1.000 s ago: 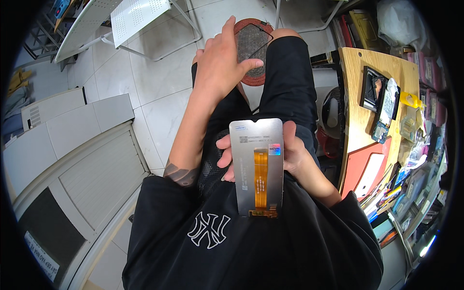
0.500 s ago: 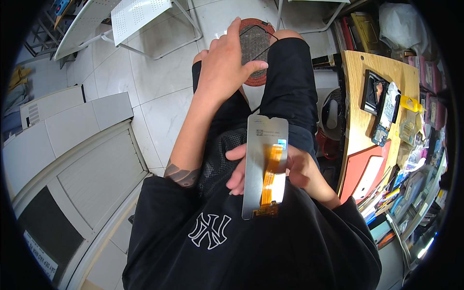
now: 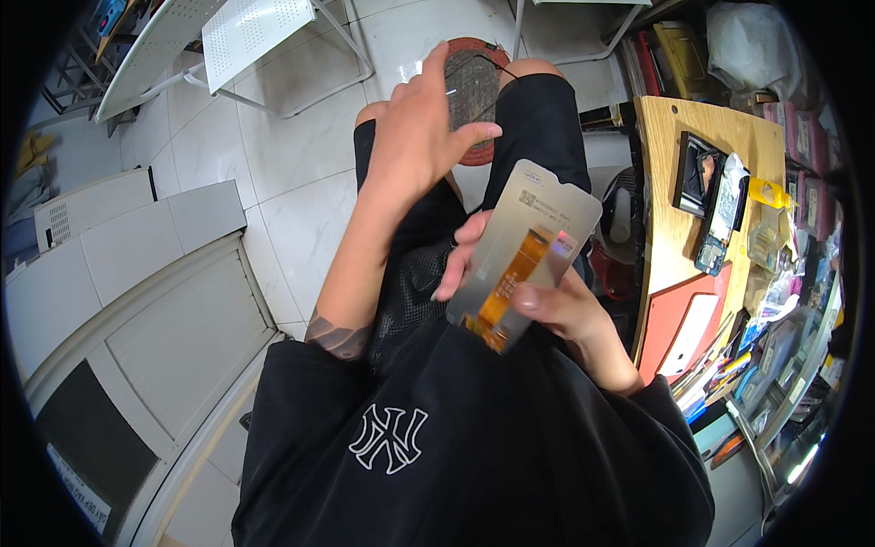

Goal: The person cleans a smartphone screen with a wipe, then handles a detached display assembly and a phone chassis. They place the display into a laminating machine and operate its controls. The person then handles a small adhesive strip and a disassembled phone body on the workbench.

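Observation:
My left hand [image 3: 410, 146] is raised over my knees, thumb and index finger spanning a thin black frame [image 3: 492, 62] that it holds above a round red-rimmed grey mat [image 3: 465, 150]. My right hand [image 3: 570, 310] grips a silver display panel [image 3: 556, 205] with an orange flex cable [image 3: 515, 273], its thumb lying on the back over the cable and fingers curled round the far edge. On the wooden desk [image 3: 663, 137] at my right lie an opened phone [image 3: 720, 228], a black phone part [image 3: 691, 164] and a yellow bottle [image 3: 767, 192].
White folding chairs [image 3: 255, 36] stand ahead on the tiled floor [image 3: 287, 173]. A low grey cabinet [image 3: 123, 242] is at my left. Beside the desk's red pad [image 3: 661, 337] are clustered tools [image 3: 725, 374], plastic cases [image 3: 786, 205] and a plastic bag [image 3: 747, 50].
My right hand has raised and tilted the panel, its top swinging right, and its thumb now presses on the back. My left hand shifted only slightly, with the black frame.

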{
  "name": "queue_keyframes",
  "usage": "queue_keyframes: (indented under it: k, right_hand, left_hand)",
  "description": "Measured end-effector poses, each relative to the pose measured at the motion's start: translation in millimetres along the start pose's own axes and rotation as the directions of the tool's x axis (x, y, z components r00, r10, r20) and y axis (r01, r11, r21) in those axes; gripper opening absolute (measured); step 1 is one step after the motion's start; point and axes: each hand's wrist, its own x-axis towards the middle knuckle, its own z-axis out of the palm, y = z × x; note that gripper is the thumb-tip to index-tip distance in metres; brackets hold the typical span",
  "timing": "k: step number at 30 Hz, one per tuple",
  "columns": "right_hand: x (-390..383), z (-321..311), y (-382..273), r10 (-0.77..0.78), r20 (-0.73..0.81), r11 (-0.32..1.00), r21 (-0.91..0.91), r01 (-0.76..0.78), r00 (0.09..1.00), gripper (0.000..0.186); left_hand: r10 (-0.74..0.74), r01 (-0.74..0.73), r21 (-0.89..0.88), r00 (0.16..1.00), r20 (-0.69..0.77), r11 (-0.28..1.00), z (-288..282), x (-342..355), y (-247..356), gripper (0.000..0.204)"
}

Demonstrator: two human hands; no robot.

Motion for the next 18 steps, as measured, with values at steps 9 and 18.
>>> queue_keyframes:
  k: [9, 18]
  right_hand:
    - [22.0, 42.3, 2.2, -0.100, 0.018, 0.331, -0.942, 0.051, 0.995, 0.080]
    - [24.6, 46.4, 17.7, 0.009, 0.008, 0.245, -0.970, 0.006, 1.000, 0.088]
  left_hand:
    - [0.107, -0.106, -0.057, 0.994, 0.011, 0.993, 30.0, 21.8, -1.3, 0.107]
    - [0.077, -0.079, -0.076, 0.996, -0.035, 0.994, 40.1, 33.6, 7.7, 0.114]
